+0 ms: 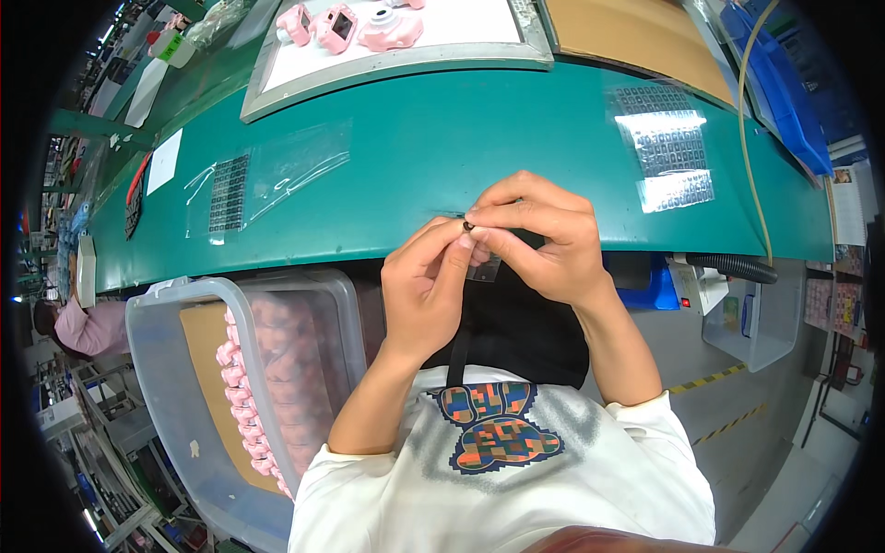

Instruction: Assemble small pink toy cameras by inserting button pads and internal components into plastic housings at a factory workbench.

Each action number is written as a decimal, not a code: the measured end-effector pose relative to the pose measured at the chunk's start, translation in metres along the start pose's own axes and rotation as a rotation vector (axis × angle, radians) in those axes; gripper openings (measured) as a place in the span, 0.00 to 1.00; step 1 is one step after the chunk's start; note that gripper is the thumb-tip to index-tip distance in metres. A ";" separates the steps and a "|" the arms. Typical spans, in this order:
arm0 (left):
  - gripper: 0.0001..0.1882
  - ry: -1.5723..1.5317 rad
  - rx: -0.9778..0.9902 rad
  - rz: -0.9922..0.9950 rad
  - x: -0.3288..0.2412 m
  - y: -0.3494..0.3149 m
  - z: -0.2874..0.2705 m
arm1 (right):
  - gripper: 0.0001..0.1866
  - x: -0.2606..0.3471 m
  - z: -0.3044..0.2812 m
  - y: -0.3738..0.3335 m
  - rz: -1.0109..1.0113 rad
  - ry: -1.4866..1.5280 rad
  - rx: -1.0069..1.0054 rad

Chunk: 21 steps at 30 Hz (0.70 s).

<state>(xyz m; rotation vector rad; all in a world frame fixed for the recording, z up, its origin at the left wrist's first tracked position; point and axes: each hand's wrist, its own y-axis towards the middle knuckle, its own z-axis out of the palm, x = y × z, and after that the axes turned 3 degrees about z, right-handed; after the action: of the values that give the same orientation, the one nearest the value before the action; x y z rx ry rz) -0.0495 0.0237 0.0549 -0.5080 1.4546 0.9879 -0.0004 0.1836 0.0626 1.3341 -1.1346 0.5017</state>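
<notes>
In front of my body, at the table's near edge, my two hands meet fingertip to fingertip. Between them is a small dark round piece (468, 226), too tiny to name more closely. My left hand (421, 293) pinches it from the left with thumb and forefinger. From the right, the thumb and forefinger of my right hand (551, 241) close on the same piece. Just below the fingers shows part of a small greyish sheet (485, 270); the hands hide the rest of it.
Clear film sheets bearing rows of dark pieces lie on the green table (415, 138): a left sheet (229, 194) and a right sheet (664, 147). Pink toy cameras (392, 32) stand on a metal-framed white board (461, 37). A clear bin (198, 452) with pink parts stands left of me.
</notes>
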 end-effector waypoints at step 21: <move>0.08 -0.246 -0.092 -0.183 -0.002 0.008 0.018 | 0.06 -0.008 0.005 -0.002 0.173 0.196 -0.140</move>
<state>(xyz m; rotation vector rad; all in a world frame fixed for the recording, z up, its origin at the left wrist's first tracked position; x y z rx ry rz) -0.0452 0.0424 0.0607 -0.5554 1.1268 0.9388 -0.0043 0.1813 0.0539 1.0471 -1.1054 0.6524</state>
